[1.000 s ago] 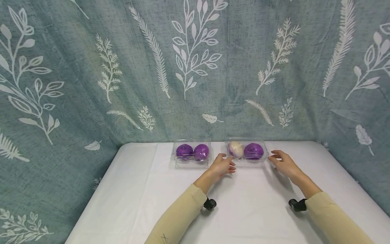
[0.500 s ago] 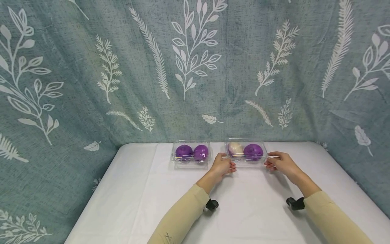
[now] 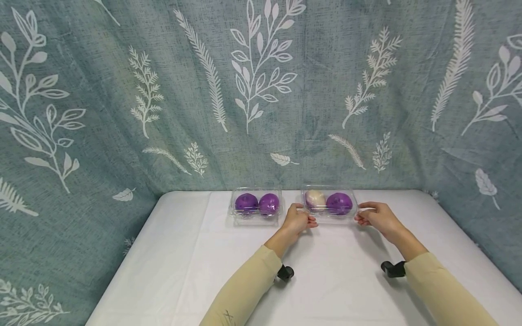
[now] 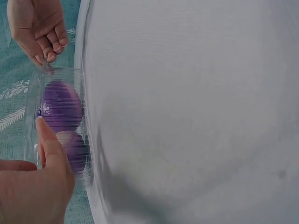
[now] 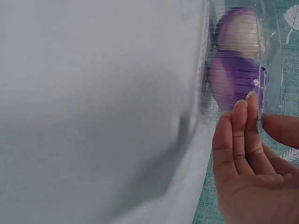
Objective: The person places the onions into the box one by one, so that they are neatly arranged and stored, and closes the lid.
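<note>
A clear plastic clamshell box [image 3: 335, 219] stands at the table's far edge, its lid down. Inside lie a round purple piece [image 3: 339, 203] and a cream-and-purple one [image 3: 315, 200], much like turnips or onions. My left hand [image 3: 297, 220] pinches the box near its front left corner; in the left wrist view its thumb [image 4: 46, 133] lies along the lid edge. At the opposite end my right hand [image 3: 381, 218] pinches the right corner, fingers [image 5: 238, 116] below and thumb [image 5: 280, 128] beside the rim in the right wrist view.
Left of my left hand stands a second clear box [image 3: 256, 220] holding two round purple pieces [image 3: 246, 203]. A white cloth covers the table [image 3: 228, 262]. Close behind the table hangs a blue-green curtain [image 3: 310, 113] with white leaf prints.
My right hand has moved left onto the right box's corner, and its fingers have closed there. The left hand has settled slightly rightward at the other corner. Both boxes stay in place.
</note>
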`<action>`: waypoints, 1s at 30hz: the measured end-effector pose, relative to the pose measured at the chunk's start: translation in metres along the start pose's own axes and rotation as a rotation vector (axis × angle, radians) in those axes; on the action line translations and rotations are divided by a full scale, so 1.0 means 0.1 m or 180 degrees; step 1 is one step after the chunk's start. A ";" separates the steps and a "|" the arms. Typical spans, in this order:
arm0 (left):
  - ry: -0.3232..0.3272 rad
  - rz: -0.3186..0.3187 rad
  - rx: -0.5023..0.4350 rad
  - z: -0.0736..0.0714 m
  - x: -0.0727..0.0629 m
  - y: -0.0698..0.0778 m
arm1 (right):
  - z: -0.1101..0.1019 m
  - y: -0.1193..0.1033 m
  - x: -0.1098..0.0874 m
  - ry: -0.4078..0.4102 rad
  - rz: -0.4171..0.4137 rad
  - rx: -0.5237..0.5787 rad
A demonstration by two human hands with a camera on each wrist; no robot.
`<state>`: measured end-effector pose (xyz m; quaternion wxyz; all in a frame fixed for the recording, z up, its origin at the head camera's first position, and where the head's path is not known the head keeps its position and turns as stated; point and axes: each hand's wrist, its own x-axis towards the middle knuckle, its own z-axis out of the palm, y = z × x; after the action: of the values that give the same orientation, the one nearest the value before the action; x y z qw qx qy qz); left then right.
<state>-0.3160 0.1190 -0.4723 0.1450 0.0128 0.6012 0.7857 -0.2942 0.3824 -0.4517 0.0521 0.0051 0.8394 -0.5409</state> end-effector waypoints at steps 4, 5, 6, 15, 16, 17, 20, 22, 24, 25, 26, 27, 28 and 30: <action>-0.0011 0.0008 -0.0001 0.00 -0.01 0.01 | -0.01 0.00 0.01 -0.0012 0.0003 0.0009; -0.0016 0.0015 0.0003 0.00 -0.02 0.02 | -0.01 0.00 0.01 -0.0019 0.0017 0.0007; -0.0009 0.0007 -0.0003 0.00 -0.02 0.02 | -0.01 -0.01 0.01 -0.0033 0.0029 0.0009; 0.0011 -0.0032 0.0100 -0.01 0.02 -0.03 | 0.00 -0.03 0.00 0.0003 0.0100 -0.0179; 0.0012 -0.0047 0.0146 -0.02 0.01 -0.03 | 0.00 -0.03 0.00 0.0017 0.0104 -0.0229; 0.0005 -0.0075 0.0188 -0.04 0.00 -0.02 | 0.01 -0.02 0.00 0.0036 0.0122 -0.0271; -0.0058 -0.0171 0.0391 -0.12 -0.04 0.00 | 0.01 -0.01 -0.02 0.0082 0.0164 -0.0420; -0.0160 -0.0227 0.0532 -0.18 -0.07 0.03 | 0.00 0.00 -0.04 0.0118 0.0164 -0.0497; -0.0284 -0.0259 0.0702 -0.24 -0.11 0.06 | -0.02 0.00 -0.05 0.0157 0.0154 -0.0581; -0.0357 -0.0246 0.0791 -0.27 -0.13 0.08 | -0.04 0.00 -0.05 0.0174 0.0142 -0.0610; -0.0417 -0.0233 0.0886 -0.30 -0.15 0.09 | -0.05 0.00 -0.05 0.0192 0.0114 -0.0660; -0.0470 -0.0228 0.0975 -0.33 -0.17 0.10 | -0.06 0.00 -0.05 0.0212 0.0091 -0.0694; -0.0509 -0.0207 0.1077 -0.36 -0.19 0.12 | -0.07 -0.01 -0.05 0.0225 0.0062 -0.0732; -0.0562 -0.0157 0.1297 -0.40 -0.23 0.14 | -0.08 -0.01 -0.04 0.0248 -0.0006 -0.0814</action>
<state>-0.3047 0.0724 -0.4662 0.2106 0.0958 0.7327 0.6401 -0.2909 0.3893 -0.4469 0.0191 0.0186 0.9029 -0.4290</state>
